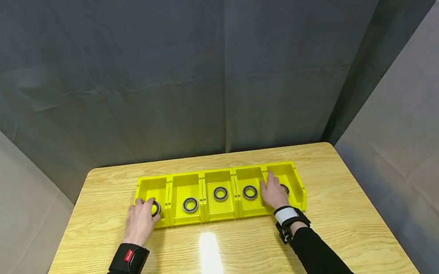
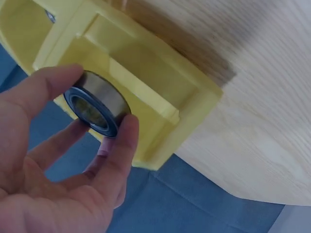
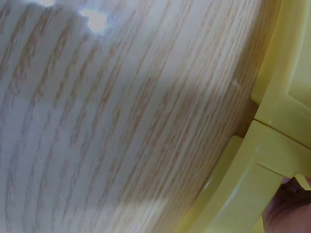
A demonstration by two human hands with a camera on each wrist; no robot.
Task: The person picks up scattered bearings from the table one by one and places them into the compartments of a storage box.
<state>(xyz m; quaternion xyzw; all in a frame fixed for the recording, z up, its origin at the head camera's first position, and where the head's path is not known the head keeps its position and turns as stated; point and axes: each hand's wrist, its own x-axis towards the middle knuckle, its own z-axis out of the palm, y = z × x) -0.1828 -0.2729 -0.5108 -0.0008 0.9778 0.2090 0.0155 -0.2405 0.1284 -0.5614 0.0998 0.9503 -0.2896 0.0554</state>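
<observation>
In the left wrist view my left hand (image 2: 63, 160) pinches a ball bearing (image 2: 99, 94), a metal ring with a dark seal, between thumb and fingers. It is tilted over the open front of a yellow bin, the leftmost one in the head view. My right hand (image 1: 275, 193) reaches over the divider between the two rightmost bins. Beside it, a bearing (image 1: 285, 189) in the rightmost bin is partly hidden by the hand. A bearing (image 1: 250, 192) lies flat just left of that hand. In the right wrist view only a bit of the hand (image 3: 289, 213) shows; its grip is hidden.
Several yellow bins (image 1: 221, 217) stand side by side in a row on the wooden table (image 1: 176, 257). The middle bin holds a bearing (image 1: 220, 194), and the one to its left holds another bearing (image 1: 190, 205). A dark curtain (image 1: 159, 94) hangs behind the table.
</observation>
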